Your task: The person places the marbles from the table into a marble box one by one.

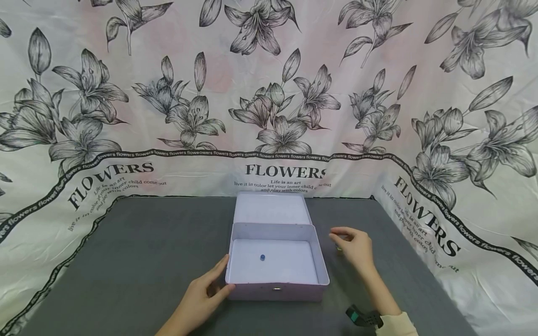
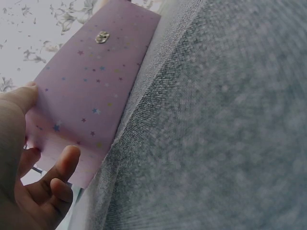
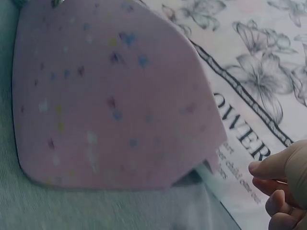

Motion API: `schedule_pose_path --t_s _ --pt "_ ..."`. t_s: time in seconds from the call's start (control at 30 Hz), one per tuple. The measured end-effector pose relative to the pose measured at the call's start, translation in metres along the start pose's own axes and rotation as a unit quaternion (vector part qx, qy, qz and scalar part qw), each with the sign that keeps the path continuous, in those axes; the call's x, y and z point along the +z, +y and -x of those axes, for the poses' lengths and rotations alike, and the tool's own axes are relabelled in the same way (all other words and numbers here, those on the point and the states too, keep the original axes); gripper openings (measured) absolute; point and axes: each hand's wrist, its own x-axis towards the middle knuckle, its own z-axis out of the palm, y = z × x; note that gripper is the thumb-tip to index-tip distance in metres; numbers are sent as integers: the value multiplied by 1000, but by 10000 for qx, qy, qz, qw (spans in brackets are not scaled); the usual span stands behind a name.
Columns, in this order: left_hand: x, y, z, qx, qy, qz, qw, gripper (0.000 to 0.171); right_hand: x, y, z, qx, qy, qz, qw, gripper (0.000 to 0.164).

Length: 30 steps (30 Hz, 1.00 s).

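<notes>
In the head view a lilac box [image 1: 275,293] stands with its lid [image 1: 271,208] tilted back. A small blue round thing [image 1: 262,257] lies on its floor. My left hand [image 1: 203,291] holds the front left corner, fingers along the left side and thumb at the front. In the left wrist view the box's outer wall [image 2: 88,84] is pink with small stars. To the right of the box, apart from it, is my right hand [image 1: 355,247], fingers loosely bent. A tiny yellowish spot [image 1: 338,248] shows under it, too small to name. Nothing shows between thumb and index.
A dark grey cloth [image 1: 159,242] covers the table. Behind it and at both sides hangs a white curtain [image 1: 193,172] printed with lilies and lettering. A black wrist strap [image 1: 363,317] is on the right wrist.
</notes>
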Motion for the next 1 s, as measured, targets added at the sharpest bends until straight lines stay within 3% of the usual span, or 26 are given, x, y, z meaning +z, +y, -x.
schedule_pose_path --t_s 0.4,0.67,1.0 --pt "-1 0 0 167 70 55 9998 73 -23 28 2 242 294 380 9986 23" --pt "-1 2 -1 -34 -25 2 10000 74 -25 51 5 264 511 540 9969 23" --pt "0 1 0 24 19 14 10000 74 -20 66 15 211 575 675 9958 22"
